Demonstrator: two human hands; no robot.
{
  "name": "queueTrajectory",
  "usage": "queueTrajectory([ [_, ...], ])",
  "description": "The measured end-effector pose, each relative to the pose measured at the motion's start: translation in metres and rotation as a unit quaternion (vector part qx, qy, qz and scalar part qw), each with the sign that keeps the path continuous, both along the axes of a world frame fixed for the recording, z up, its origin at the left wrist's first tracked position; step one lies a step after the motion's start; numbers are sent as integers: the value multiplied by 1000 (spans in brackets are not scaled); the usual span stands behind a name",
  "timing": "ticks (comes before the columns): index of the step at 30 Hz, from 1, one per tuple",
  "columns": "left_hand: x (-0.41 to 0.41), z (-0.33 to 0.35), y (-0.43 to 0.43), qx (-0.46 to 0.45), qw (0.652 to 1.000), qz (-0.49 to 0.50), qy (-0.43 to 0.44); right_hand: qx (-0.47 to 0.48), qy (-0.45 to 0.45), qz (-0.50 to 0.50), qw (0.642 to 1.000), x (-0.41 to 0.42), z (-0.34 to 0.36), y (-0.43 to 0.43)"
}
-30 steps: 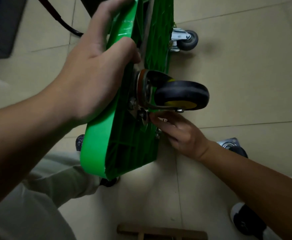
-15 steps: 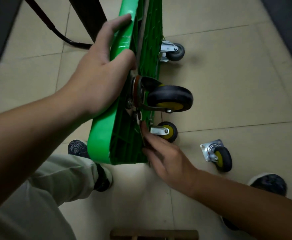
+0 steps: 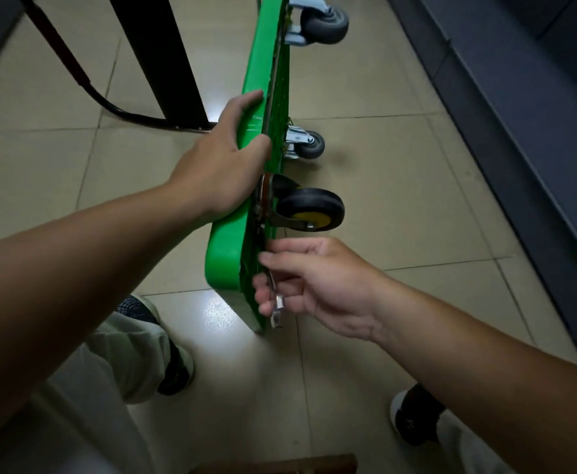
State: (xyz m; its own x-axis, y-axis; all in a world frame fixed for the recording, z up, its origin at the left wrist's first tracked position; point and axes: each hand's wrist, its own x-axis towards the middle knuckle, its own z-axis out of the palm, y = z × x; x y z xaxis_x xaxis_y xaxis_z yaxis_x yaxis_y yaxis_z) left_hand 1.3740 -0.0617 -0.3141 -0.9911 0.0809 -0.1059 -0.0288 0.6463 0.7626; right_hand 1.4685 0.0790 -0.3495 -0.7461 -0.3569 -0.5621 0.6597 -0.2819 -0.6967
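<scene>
- Gripping the upper rim of the green cart deck [image 3: 225, 254], our left hand [image 3: 222, 165] had its fingers curled over the edge and its thumb wrapped onto the ribbed side.
- We had the deck turned up on its long edge over the tiled floor [image 3: 400, 186], with its ribbed underside facing right and its near corner low between our feet.
- Our right hand [image 3: 324, 285] pinched a small metal tool [image 3: 278, 307] between thumb and curled fingers, just beside the deck's near corner.
- The tool was blurred, so we could not tell its kind or whether it touched the plastic.
- We saw a black caster [image 3: 309, 209] with a yellow hub fixed to the underside, just above our right hand and apart from it.
- Two more wheels sat farther along the same face: a small grey caster [image 3: 309, 145] close behind the black one and a larger grey caster [image 3: 324, 20] at the far end.
- A black post [image 3: 164, 63] stood on the floor left of the deck, behind our left hand.
- Our left shoe [image 3: 174, 367] and right shoe [image 3: 413, 419] rested on the tiles on either side of the near corner.
</scene>
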Motion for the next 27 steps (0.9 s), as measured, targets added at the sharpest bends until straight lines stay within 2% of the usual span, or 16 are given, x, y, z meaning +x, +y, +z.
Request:
queueTrajectory([
  [4,-2,1,-3,-8,1000,-27,-3,54,83,-21,995,32,-22,1],
  [7,-4,0,-6,-8,999,-37,-1,162,221,6,962,54,-53,21],
  [9,-5,-1,-6,-9,999,-38,-1,252,346,34,903,52,-77,40],
  [11,-6,-1,-5,-13,999,-35,-2,323,470,49,820,39,-97,51],
  [13,-6,-1,-4,-16,999,-35,3,347,535,37,769,22,-111,53],
  [17,-8,-4,-5,-10,999,-32,12,353,597,22,720,-8,-133,45],
  [21,-10,-8,-6,5,999,-29,22,352,632,55,689,-29,-159,45],
  [27,-9,-11,-6,27,998,-37,32,374,682,97,621,-50,-185,49],
])
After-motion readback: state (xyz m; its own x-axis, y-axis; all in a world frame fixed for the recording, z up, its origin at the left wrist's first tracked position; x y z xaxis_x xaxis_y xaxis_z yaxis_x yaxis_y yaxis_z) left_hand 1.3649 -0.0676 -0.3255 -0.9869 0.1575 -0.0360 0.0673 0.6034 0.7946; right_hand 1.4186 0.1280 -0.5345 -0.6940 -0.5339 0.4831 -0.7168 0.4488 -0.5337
